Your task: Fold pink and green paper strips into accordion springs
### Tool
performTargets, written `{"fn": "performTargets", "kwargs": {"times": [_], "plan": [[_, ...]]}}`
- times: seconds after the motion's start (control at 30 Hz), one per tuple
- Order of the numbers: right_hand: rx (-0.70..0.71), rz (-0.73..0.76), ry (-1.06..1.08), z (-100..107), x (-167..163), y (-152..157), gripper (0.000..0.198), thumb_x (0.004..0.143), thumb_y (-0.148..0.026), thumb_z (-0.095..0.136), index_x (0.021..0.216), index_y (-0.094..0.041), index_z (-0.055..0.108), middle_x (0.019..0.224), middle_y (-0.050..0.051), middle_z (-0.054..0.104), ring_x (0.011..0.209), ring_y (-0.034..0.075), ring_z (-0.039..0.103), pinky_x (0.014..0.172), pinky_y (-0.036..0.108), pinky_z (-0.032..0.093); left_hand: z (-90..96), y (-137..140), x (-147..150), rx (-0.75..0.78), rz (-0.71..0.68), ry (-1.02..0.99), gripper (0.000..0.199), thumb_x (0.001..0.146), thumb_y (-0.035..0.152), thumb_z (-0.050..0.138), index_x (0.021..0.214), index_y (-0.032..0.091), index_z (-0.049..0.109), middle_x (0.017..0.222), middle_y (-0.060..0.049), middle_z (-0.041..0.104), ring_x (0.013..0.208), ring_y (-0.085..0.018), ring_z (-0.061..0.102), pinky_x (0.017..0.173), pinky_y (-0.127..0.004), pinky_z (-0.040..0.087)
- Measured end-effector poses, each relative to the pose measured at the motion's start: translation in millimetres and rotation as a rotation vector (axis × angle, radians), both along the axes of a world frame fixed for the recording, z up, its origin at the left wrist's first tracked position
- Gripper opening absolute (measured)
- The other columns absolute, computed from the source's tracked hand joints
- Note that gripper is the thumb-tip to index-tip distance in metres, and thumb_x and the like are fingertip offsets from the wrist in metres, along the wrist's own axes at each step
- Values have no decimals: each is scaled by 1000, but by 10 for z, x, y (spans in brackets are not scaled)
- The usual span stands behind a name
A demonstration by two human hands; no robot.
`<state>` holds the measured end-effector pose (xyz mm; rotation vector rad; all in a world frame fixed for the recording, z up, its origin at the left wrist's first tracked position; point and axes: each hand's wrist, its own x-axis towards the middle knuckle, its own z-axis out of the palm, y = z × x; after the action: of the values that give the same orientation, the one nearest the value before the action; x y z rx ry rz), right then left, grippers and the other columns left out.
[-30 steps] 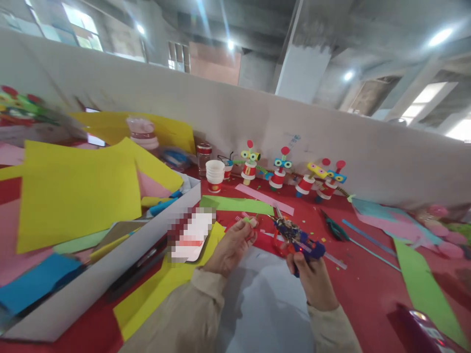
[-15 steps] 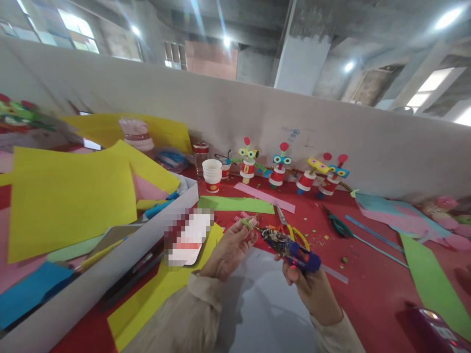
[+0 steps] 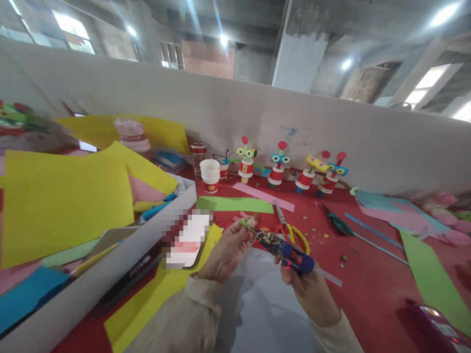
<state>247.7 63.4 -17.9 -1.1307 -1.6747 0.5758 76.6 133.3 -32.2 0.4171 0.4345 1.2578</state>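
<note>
Between the pinched fingers of my left hand (image 3: 230,247) is a small green paper piece (image 3: 244,224), partly hidden by the fingertips. My right hand (image 3: 311,291) grips a blue glue gun (image 3: 299,260) with a clear glue stick (image 3: 330,276) sticking out of its back. The gun's messy nozzle points left, close to the green piece; whether they touch I cannot tell. Pink striped paper coils (image 3: 241,215) lie just behind my left fingers. Under both hands is a white sheet (image 3: 265,304). Scissors (image 3: 300,239) with yellow and orange handles lie behind the gun.
Several paper-cup figures (image 3: 246,168) stand along the wall beside stacked paper cups (image 3: 210,169). Left are a white box (image 3: 147,255) of coloured paper and a phone (image 3: 189,240). To the right lie green-handled pliers (image 3: 337,223), a green strip (image 3: 429,274) and a dark red stapler-like object (image 3: 437,326).
The glue gun in my right hand has moved slightly left, its nozzle nearer the green paper piece. My left hand keeps its pinch, and the whole view has shifted a little.
</note>
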Motion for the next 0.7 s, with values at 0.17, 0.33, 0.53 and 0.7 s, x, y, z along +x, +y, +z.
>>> {"fn": "performTargets", "kwargs": {"times": [0.17,0.33,0.53,0.7], "plan": [[-81,87,25,23,10,-4,18,80,-43,56,79,-25,59,64,1,59,52,17,55,49,28,45,-25,15,3,8,7,-15,34,53,19,82,84,16,69,80,-1,68,64,-9,57,68,-22,45],[-67,83,85,-82,12,14,21,79,-46,57,88,-27,62,68,3,61,50,18,55,45,29,43,15,-2,12,4,38,-2,27,58,16,79,83,17,68,79,-1,68,71,-11,61,70,-22,45],[-43,62,43,-72,18,6,23,75,-44,63,91,-27,62,65,2,59,50,18,55,44,28,44,41,-10,12,-17,32,-24,29,55,14,80,81,16,68,79,0,68,71,-10,61,68,-21,45],[-1,44,-13,-16,15,-10,25,77,-45,60,91,-25,60,66,2,59,51,17,56,45,26,44,-8,6,13,-1,34,-60,33,53,16,82,82,15,67,79,0,69,68,-8,60,67,-19,46]]}}
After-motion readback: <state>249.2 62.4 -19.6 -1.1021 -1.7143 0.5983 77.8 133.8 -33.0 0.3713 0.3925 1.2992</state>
